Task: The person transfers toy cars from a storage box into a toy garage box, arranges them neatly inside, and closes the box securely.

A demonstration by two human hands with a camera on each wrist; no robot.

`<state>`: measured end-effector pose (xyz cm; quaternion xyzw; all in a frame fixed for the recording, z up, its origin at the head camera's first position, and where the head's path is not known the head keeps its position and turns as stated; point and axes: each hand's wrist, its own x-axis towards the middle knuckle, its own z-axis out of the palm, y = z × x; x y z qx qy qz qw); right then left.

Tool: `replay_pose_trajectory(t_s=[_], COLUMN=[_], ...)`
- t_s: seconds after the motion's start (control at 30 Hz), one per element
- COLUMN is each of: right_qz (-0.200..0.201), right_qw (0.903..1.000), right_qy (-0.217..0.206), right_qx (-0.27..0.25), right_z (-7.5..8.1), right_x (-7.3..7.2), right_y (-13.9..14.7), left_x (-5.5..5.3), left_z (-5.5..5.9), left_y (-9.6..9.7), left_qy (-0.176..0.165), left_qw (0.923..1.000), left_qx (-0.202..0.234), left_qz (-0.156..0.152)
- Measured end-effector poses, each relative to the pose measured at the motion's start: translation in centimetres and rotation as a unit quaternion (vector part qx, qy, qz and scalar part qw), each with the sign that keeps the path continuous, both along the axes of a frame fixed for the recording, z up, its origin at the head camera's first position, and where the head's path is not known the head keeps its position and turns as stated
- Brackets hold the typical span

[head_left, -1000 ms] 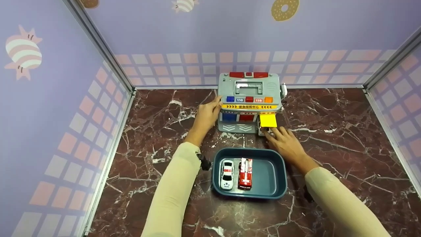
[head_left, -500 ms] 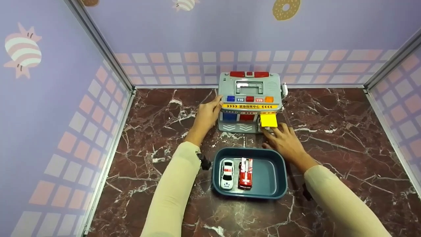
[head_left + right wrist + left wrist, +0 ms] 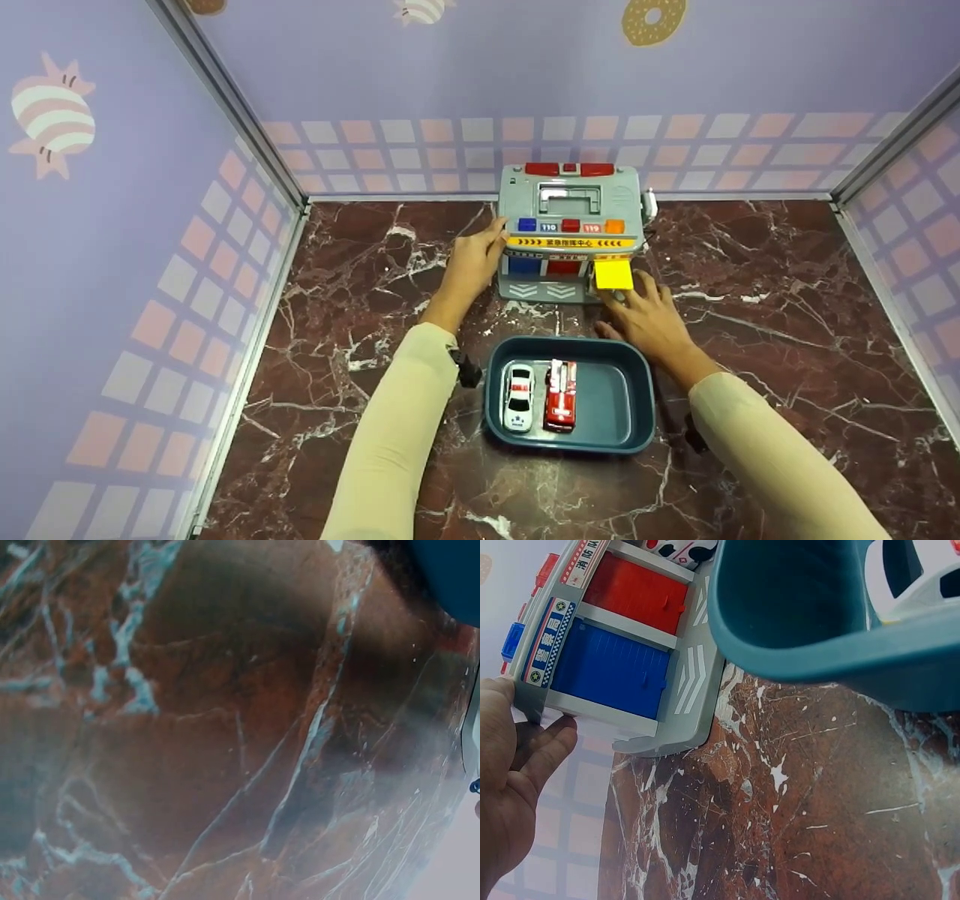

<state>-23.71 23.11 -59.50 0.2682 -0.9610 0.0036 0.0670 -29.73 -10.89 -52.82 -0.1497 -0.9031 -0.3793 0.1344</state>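
Observation:
A grey toy emergency garage (image 3: 570,243) stands against the back wall, with blue, red and yellow doors; the yellow door (image 3: 613,274) is lifted. My left hand (image 3: 474,262) grips the garage's left front corner; in the left wrist view, the thumb is at the roof edge and the fingers are bent beneath it. My right hand (image 3: 649,322) reaches to the right bay, its extended fingers touching at the opening under the yellow door. In the left wrist view, a white toy car with red marks (image 3: 682,550) shows there; from the head it is mostly hidden.
In front of the garage sits a dark teal tray (image 3: 645,420) holding a white toy police car (image 3: 518,397) and a red toy fire truck (image 3: 560,397). Purple panels (image 3: 450,67) enclose the marbled tabletop (image 3: 360,450) at the back and sides.
My right fingers have moved slightly forward, and the white toy car has slid deeper under the yellow door. My left hand stays at the garage's corner.

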Motion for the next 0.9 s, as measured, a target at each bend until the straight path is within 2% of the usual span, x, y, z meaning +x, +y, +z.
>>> replay_pose_trajectory(t_s=[0.33, 0.57, 0.9], right_qz=[-0.010, -0.029, -0.045], right_qw=[0.9999, 0.9992, 0.9978], right_qy=[-0.002, -0.025, -0.048], right_qx=[0.002, -0.008, -0.014], right_z=[0.4, 0.6, 1.0], right_x=[-0.8, -1.4, -2.1], right_y=[-0.4, -0.8, -1.2], left_x=[-0.1, -0.1, -0.2], left_z=[-0.2, -0.2, -0.4], left_y=[-0.1, -0.1, -0.1], left_qy=[-0.002, -0.004, 0.016], left_qw=[1.0000, 1.0000, 0.9999], left_qx=[0.002, -0.001, -0.004], left_qz=[-0.001, 0.001, 0.000])
